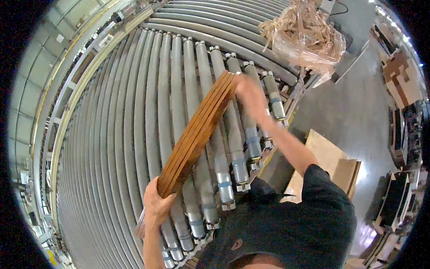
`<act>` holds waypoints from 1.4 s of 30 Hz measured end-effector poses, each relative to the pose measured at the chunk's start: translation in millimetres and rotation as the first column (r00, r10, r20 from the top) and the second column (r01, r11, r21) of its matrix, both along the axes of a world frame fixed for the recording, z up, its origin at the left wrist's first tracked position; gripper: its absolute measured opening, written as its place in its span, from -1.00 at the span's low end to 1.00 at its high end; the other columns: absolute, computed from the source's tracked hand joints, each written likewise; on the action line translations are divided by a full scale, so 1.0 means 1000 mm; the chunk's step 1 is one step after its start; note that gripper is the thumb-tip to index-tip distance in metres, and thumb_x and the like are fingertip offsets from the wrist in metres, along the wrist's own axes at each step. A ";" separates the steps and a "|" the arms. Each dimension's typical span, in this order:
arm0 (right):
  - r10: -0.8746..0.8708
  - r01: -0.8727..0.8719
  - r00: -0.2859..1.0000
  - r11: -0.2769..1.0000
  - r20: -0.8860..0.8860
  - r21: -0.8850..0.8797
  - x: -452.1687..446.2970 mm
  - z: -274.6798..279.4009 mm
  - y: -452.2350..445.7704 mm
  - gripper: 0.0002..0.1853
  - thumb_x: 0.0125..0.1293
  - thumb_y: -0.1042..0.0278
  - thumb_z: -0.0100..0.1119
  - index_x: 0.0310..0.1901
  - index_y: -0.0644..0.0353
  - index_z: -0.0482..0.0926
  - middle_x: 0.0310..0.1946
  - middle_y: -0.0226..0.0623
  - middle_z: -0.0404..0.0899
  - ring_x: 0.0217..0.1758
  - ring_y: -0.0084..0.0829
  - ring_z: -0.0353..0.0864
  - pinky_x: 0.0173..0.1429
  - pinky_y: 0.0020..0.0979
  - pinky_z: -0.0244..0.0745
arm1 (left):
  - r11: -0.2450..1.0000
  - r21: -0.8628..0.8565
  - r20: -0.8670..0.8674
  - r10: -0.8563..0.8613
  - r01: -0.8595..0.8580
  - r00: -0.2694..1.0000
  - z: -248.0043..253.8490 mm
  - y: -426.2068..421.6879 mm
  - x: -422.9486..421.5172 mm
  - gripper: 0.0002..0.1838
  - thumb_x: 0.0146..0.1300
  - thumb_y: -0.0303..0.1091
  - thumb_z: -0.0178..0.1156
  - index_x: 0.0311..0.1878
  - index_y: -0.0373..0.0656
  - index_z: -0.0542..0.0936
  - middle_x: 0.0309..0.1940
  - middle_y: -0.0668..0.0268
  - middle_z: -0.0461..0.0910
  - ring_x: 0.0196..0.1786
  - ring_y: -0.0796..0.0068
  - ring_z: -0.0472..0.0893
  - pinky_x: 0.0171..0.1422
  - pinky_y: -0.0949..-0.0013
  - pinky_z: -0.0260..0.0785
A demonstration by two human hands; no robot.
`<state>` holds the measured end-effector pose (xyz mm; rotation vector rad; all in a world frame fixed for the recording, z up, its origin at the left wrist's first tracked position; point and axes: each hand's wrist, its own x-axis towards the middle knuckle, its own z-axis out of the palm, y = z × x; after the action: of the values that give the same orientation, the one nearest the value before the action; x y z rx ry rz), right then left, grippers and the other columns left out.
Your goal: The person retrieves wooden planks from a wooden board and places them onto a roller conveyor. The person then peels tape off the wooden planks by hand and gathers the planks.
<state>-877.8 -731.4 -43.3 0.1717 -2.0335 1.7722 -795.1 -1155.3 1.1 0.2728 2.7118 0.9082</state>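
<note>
A stack of several long brown wooden slats [197, 134] slants above the conveyor rollers, its lower end toward me. My left hand [157, 204] is closed around that lower end, the thumb on the near side. At the upper end is my right hand [250, 96], smeared by motion. Its fingers seem to be at or against the slat ends, but their grip is not clear. Beneath the slats run the grey metal rollers [154, 112] of the conveyor.
Crumpled brown strapping in clear plastic [309, 40] sits beyond the rollers at the upper right. Cardboard sheets [322, 157] lean or lie on the floor to my right. A pale curved rail [71, 107] borders the conveyor's left side. Cardboard boxes [401, 80] stand at the far right.
</note>
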 end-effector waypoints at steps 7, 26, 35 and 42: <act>0.323 -0.257 0.925 0.919 0.200 -0.300 -0.111 -0.081 0.109 -0.33 0.52 -0.18 -0.09 0.38 0.24 0.41 0.28 -0.16 0.55 0.41 -0.28 0.42 0.52 -0.21 0.15 | 0.984 -0.179 -0.219 -0.060 0.020 0.974 -0.027 -0.020 0.015 -0.28 -0.21 -0.42 0.49 0.16 -0.15 0.51 -0.04 0.10 0.60 0.08 -0.04 0.56 0.20 0.06 0.40; 0.264 -0.102 0.943 0.806 0.200 -0.583 -0.102 -0.095 0.098 -0.62 0.32 0.47 0.32 0.16 0.35 0.61 0.01 -0.24 0.70 0.04 -0.48 0.65 0.25 -0.39 0.51 | 0.936 0.231 0.697 0.031 -0.265 0.717 -0.004 -0.040 -0.071 0.04 -0.42 -0.46 0.65 0.33 -0.31 0.48 0.08 0.33 0.63 0.10 0.42 0.60 0.27 0.36 0.37; 0.284 -0.135 0.934 0.843 0.217 -0.521 -0.100 -0.097 0.101 -0.84 0.35 0.41 0.26 -0.09 0.22 0.72 -0.18 -0.47 0.70 -0.11 -0.61 0.59 0.08 -0.50 0.46 | 0.957 0.000 0.257 0.279 -0.289 0.925 -0.007 0.016 -0.005 -0.21 -0.19 -0.55 0.44 0.26 -0.28 0.48 0.01 0.20 0.62 0.11 0.29 0.60 0.28 0.30 0.38; 0.098 -0.041 0.989 0.902 0.113 -0.430 -0.072 -0.093 0.096 -0.78 0.33 0.48 0.23 -0.01 0.25 0.68 -0.09 -0.45 0.66 -0.06 -0.61 0.53 0.15 -0.52 0.40 | 0.961 -0.272 -0.138 0.005 -0.043 0.990 -0.033 -0.004 0.026 0.02 -0.19 -0.56 0.44 0.48 -0.13 0.28 0.30 0.07 0.42 0.40 0.04 0.36 0.53 0.03 0.13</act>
<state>-949.9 -635.5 -136.7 -0.0092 -1.6827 2.2787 -769.2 -1158.9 -31.8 0.2529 2.9288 0.5242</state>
